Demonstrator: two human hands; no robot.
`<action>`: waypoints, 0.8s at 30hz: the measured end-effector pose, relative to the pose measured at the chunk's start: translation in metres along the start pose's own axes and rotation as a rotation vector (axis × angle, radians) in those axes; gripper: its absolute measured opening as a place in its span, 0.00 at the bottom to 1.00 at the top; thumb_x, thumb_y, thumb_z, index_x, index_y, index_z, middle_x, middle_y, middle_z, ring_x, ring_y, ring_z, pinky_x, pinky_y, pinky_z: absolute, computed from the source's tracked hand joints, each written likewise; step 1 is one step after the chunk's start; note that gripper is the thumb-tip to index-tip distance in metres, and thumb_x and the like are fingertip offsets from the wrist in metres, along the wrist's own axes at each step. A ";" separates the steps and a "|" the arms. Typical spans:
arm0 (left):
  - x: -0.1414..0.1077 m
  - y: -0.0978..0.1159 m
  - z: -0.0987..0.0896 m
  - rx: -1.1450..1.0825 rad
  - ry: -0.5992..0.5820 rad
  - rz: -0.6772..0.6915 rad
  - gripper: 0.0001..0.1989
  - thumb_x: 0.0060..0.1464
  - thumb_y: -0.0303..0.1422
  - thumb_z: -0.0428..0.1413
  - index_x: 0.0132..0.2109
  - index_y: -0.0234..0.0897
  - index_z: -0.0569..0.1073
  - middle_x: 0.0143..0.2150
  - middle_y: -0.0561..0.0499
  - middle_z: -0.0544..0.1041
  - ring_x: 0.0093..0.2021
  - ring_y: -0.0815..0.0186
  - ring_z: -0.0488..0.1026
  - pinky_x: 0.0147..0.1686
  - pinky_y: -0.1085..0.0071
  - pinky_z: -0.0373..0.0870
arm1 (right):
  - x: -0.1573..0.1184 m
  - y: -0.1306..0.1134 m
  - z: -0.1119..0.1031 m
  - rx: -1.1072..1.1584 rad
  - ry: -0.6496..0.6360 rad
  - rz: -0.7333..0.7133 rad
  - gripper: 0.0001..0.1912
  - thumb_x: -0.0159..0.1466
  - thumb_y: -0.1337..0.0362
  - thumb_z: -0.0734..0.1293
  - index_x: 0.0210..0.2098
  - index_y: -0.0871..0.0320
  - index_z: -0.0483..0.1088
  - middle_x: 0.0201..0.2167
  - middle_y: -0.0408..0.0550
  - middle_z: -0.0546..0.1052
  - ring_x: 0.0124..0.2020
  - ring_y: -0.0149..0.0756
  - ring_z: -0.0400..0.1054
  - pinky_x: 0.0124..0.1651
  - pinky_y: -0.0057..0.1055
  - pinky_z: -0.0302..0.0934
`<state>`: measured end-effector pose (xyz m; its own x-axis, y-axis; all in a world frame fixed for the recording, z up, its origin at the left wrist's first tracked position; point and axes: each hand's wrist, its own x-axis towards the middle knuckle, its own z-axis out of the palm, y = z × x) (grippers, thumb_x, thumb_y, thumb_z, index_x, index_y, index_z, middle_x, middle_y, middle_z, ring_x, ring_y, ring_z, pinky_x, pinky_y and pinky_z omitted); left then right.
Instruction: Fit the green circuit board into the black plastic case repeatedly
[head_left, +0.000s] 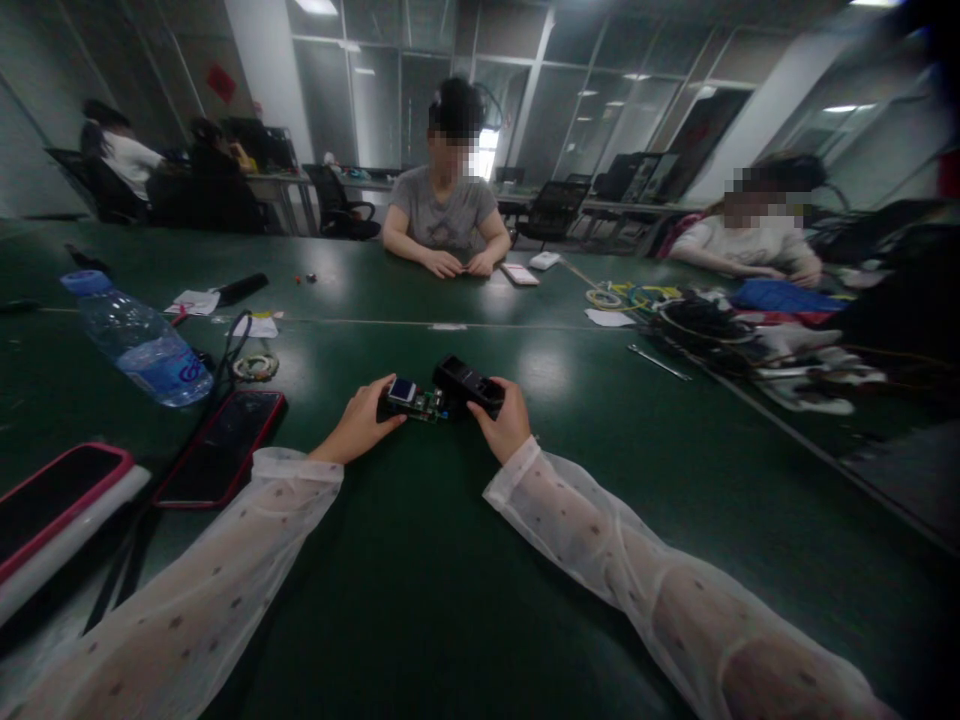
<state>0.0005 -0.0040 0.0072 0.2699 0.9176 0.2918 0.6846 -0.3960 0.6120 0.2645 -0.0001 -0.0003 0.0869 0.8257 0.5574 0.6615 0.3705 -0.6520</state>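
Between thumb and fingers, my left hand (361, 420) grips a small circuit board (421, 402) that carries a little screen (403, 390). A black plastic casing (469, 383) is pinched in my right hand (506, 422), tilted down to the right. The board's right end and the casing's left end are close together; whether they touch I cannot tell. Both are near the green tabletop (420, 560), in the middle of the view. Sheer white dotted sleeves cover my forearms.
Left of my hands are a water bottle (146, 340), a red-edged phone (225, 447), another phone (60, 500) and a coil of wire (255, 366). Tangled cables (720, 335) and a metal tool (658, 362) lie to the right. A person (448, 210) sits opposite; another person (750, 235) sits farther right.
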 end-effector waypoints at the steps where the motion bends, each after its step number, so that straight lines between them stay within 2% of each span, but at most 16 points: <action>1: 0.000 0.000 0.000 0.002 0.001 0.001 0.35 0.52 0.39 0.59 0.64 0.41 0.54 0.58 0.41 0.66 0.58 0.52 0.63 0.54 0.51 0.61 | 0.000 -0.003 -0.001 0.015 0.034 -0.015 0.25 0.58 0.62 0.68 0.52 0.60 0.60 0.46 0.57 0.68 0.48 0.48 0.64 0.53 0.50 0.61; 3: 0.000 -0.001 0.001 0.007 0.004 0.005 0.35 0.52 0.38 0.59 0.64 0.40 0.54 0.58 0.41 0.66 0.58 0.52 0.63 0.54 0.51 0.61 | -0.001 -0.011 -0.003 0.059 0.061 -0.080 0.26 0.61 0.61 0.65 0.56 0.59 0.56 0.49 0.57 0.66 0.51 0.46 0.64 0.54 0.48 0.61; 7: 0.001 -0.003 0.002 0.012 0.013 0.042 0.34 0.52 0.37 0.58 0.63 0.40 0.55 0.57 0.41 0.67 0.56 0.52 0.64 0.53 0.51 0.62 | -0.005 -0.030 -0.002 0.092 -0.051 -0.251 0.27 0.63 0.61 0.63 0.60 0.54 0.52 0.52 0.55 0.65 0.56 0.46 0.61 0.57 0.49 0.60; 9: 0.002 -0.005 0.003 0.018 0.028 0.047 0.33 0.52 0.37 0.59 0.62 0.39 0.57 0.55 0.42 0.68 0.55 0.52 0.66 0.52 0.51 0.63 | -0.007 -0.037 0.001 0.083 -0.096 -0.284 0.28 0.63 0.61 0.63 0.61 0.52 0.51 0.53 0.55 0.64 0.57 0.46 0.60 0.58 0.50 0.59; 16: 0.004 0.000 0.003 0.041 0.039 0.032 0.28 0.51 0.37 0.59 0.58 0.35 0.61 0.52 0.40 0.70 0.53 0.51 0.67 0.51 0.51 0.64 | -0.006 -0.042 0.009 0.078 -0.166 -0.311 0.29 0.63 0.62 0.64 0.61 0.53 0.52 0.51 0.57 0.65 0.55 0.48 0.61 0.57 0.52 0.60; 24: 0.002 -0.001 0.004 0.023 0.047 0.025 0.34 0.51 0.38 0.60 0.62 0.37 0.56 0.53 0.40 0.69 0.54 0.50 0.67 0.51 0.50 0.65 | -0.006 -0.039 0.010 0.069 -0.218 -0.277 0.29 0.62 0.65 0.65 0.61 0.53 0.52 0.51 0.55 0.65 0.55 0.47 0.61 0.57 0.51 0.60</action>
<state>0.0030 -0.0011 0.0041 0.2553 0.9047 0.3411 0.6934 -0.4172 0.5875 0.2308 -0.0153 0.0162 -0.2546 0.7586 0.5997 0.5854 0.6145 -0.5289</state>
